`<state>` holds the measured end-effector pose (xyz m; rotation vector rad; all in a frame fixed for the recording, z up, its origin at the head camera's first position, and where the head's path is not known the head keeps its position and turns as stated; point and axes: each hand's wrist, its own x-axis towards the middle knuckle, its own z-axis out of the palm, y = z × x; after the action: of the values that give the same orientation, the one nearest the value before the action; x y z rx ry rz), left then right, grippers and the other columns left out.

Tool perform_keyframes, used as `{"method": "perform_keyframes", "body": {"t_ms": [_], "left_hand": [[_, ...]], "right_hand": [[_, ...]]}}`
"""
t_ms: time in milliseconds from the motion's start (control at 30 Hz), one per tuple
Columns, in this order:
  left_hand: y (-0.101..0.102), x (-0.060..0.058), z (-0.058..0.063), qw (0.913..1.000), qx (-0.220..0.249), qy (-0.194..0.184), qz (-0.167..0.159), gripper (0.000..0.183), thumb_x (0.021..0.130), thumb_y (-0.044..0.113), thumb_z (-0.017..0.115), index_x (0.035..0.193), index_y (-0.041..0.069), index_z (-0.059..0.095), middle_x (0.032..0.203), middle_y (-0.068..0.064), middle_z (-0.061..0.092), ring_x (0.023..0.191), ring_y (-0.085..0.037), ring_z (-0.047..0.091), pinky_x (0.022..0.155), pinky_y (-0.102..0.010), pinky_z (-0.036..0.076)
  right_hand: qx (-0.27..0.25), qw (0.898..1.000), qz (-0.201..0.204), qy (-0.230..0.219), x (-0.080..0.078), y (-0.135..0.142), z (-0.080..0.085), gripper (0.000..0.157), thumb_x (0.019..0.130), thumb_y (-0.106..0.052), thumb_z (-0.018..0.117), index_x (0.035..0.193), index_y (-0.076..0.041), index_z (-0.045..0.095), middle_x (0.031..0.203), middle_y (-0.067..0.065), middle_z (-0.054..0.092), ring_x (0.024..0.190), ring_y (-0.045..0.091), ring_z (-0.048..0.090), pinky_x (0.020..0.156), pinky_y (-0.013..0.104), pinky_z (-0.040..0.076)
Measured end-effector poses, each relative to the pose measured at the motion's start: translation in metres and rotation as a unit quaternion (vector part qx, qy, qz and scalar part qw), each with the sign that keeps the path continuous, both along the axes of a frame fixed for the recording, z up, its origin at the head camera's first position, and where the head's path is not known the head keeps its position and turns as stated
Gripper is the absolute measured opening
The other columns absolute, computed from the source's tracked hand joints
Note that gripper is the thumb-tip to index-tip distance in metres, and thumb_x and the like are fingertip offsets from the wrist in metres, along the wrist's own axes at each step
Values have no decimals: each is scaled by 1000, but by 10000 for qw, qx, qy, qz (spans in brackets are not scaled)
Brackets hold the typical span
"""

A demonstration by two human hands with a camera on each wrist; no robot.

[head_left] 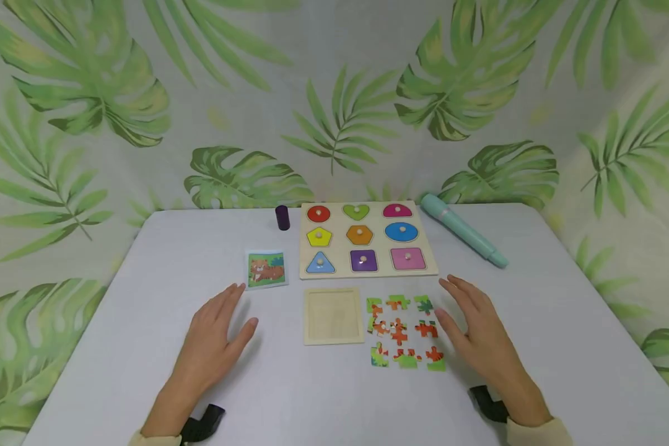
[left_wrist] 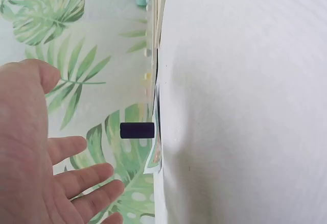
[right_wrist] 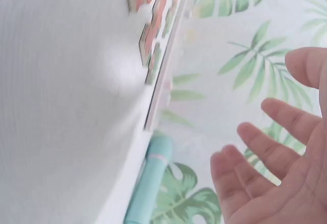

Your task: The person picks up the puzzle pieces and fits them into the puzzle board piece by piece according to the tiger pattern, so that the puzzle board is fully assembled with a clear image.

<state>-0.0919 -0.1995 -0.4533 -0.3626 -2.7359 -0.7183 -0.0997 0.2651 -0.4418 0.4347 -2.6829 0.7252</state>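
Note:
My left hand is held with relaxed fingers at the left of the table, its fingertips just below a small picture card of a tiger. Nothing is in its grasp; the left wrist view shows the spread fingers. At the right, my right hand is likewise relaxed and holds nothing, beside several loose jigsaw pieces set out in rows. Between the hands lies a square wooden puzzle tray, with the pieces to its right.
Behind the tray is a wooden shape board with colourful knobbed shapes. A dark purple cylinder stands to its left, and a mint-green pen-shaped stick lies to its right. A leaf-patterned cloth hangs behind the white table.

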Motion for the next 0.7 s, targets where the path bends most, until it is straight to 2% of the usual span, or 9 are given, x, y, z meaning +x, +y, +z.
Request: {"method": "perform_keyframes", "body": {"t_ms": [100,333,533,700], "left_hand": [[2,-2,0,9991,327,-273,-76,64,101,33,66,155,7,43,155,-19,48,142,-42,44,115,-64,35],[14,-5,1,9895,863,-1073,-432,65,102,41,65,157,15,41,159,-12,46,147,-37,41,118,-62,35],[32,-21,2,9812,923,-1515,-763,72,96,44,72,157,19,42,160,-8,45,149,-33,40,120,-58,37],[48,-36,1,9782,902,-1715,-749,77,93,45,75,157,17,43,159,-9,46,149,-32,41,120,-56,38]], "right_hand": [[-197,9996,157,-128,-1,-4,1,58,99,-20,71,153,-14,49,156,14,46,142,40,41,107,68,42],[-132,9994,304,-105,-1,-13,4,58,97,-18,73,151,-15,51,152,12,51,139,34,44,108,63,45],[0,9985,544,0,-9,-19,11,59,95,-17,75,149,-15,54,150,10,55,139,30,46,108,59,46],[161,9968,765,-188,-20,-26,17,56,94,-18,76,147,-15,56,146,5,58,138,28,47,109,57,48]]}}
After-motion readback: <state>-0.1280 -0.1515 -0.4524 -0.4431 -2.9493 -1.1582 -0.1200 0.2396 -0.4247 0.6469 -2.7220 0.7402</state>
